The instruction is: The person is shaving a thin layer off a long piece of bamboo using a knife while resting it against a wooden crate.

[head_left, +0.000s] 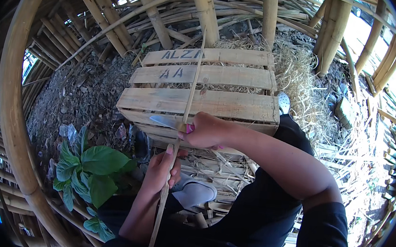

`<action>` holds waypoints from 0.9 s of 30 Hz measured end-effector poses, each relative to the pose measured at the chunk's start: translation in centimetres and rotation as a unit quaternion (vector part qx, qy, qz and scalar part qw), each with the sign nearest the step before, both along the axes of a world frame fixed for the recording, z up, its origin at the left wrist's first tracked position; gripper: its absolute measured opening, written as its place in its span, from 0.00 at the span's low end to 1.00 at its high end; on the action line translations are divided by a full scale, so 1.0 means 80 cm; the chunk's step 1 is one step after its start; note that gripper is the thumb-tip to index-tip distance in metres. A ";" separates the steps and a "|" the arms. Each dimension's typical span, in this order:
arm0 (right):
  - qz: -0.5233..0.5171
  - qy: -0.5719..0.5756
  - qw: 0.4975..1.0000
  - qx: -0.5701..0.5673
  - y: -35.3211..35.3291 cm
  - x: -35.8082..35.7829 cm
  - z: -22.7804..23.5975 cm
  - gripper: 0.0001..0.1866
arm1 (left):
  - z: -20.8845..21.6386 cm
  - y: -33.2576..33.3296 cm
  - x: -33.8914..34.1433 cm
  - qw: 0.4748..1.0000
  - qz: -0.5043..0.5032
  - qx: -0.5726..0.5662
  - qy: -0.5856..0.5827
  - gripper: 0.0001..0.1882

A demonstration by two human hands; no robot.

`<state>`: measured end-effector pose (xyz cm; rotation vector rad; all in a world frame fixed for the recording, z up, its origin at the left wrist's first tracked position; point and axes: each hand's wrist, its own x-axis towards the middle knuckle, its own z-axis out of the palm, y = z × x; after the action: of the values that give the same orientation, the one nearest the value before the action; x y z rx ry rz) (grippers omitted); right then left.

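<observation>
A long, thin bamboo strip (193, 86) runs from my lap up across a slatted wooden crate (237, 105). My left hand (160, 169) is closed round its lower part, with the thumb laid along it. In my right hand (206, 130) is a knife (164, 121) with a pink handle, gripped in a fist. Its pale blade points left and lies against or just over the strip, a little above my left hand; whether it cuts in I cannot tell. Under the strip, the crate's top slats carry dark painted marks.
Leafy green plants (102, 162) grow at the left. A bamboo post (15, 84) stands at the far left, and bamboo fencing (208, 11) curves round the back. Dry straw (297, 71) lies right of the crate. A grey shoe (196, 194) shows below my hands.
</observation>
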<state>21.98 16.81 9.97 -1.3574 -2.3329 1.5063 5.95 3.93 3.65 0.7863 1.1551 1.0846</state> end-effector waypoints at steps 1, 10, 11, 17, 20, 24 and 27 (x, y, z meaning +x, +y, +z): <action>0.004 0.004 1.000 0.005 -0.002 -0.002 0.003 0.21 | 0.009 0.002 0.010 1.000 0.001 0.007 0.009 0.26; -0.152 0.197 0.960 -0.125 0.023 -0.018 -0.010 0.14 | 0.036 0.019 0.039 0.999 0.032 -0.004 -0.028 0.22; -0.173 0.210 0.958 -0.090 0.022 -0.013 -0.006 0.13 | 0.040 0.015 0.047 0.997 0.028 -0.026 -0.065 0.21; -0.220 0.196 0.955 -0.022 0.071 -0.008 -0.009 0.11 | 0.049 -0.008 0.066 0.980 -0.041 -0.082 -0.179 0.20; -0.236 0.205 0.949 -0.045 0.096 -0.004 -0.016 0.11 | 0.047 -0.027 0.068 0.967 -0.090 -0.109 -0.214 0.23; -0.231 0.172 0.957 -0.020 0.116 -0.001 -0.016 0.11 | 0.055 -0.047 0.060 0.960 -0.110 -0.119 -0.227 0.23; -0.220 0.162 0.961 -0.048 0.123 -0.009 -0.025 0.12 | 0.058 -0.046 0.049 0.957 -0.075 -0.105 -0.259 0.20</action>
<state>21.23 26.66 7.99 -1.4016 -1.6506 1.5661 9.89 0.25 8.32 0.3798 0.7342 0.9466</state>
